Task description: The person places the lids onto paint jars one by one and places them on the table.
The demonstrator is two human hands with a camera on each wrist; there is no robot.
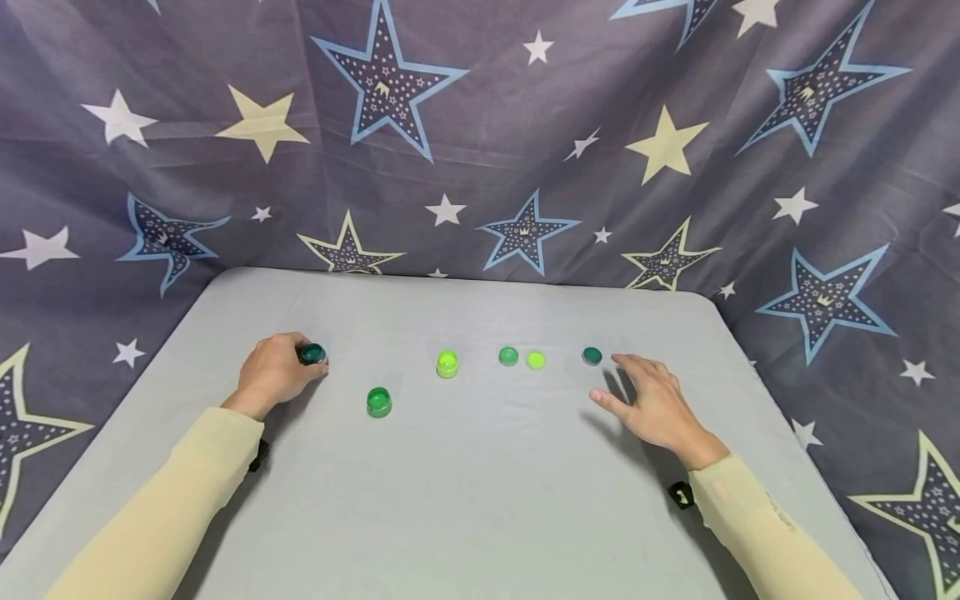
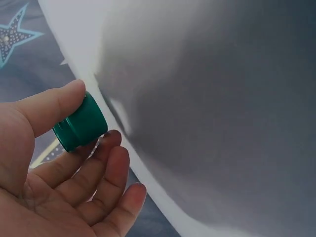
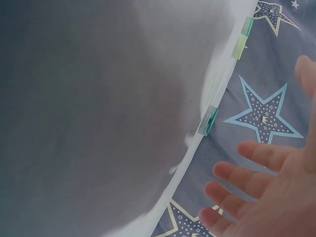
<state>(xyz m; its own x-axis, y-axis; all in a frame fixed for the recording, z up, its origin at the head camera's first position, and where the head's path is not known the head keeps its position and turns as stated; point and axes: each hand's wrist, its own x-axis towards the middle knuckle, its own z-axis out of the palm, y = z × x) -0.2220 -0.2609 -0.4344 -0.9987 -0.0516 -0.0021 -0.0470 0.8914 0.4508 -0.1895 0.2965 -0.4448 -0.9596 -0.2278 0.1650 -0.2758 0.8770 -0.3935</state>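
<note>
1. Dark grey star-print cloth (image 1: 480, 158) hangs behind the pale table (image 1: 480, 500) and down both sides of it; I see blue, cream and white stars on it.
2. Left hand (image 1: 272, 375): gripping the dark teal jar (image 1: 312, 354) near the table's left edge. My left wrist view has the thumb on one side and fingers on the other, remaining fingers fanned loosely. I can't tell whether the jar touches the table.
3. Right hand (image 1: 654, 407): holding nothing, fingers extended and spread, thumb apart. I have it above the right part of the table, its shadow falling on the surface.
4. Closest to those fingertips: the dark teal disc (image 1: 592, 357), just beside them, gap visible.
5. Other two discs lie left of that one: mid-green disc (image 1: 508, 357) and lime disc (image 1: 536, 360), near each other, apart. My right wrist view gets all three edge-on, low and flat.
6. Green jar (image 1: 378, 402) stands upright, right of the left hand and closer to me. Lime jar (image 1: 447, 364) stands upright farther back, between the green jar and the mid-green disc.
7. Both arms wear cream sleeves (image 1: 153, 508); a small black object shows at each wrist.
</note>
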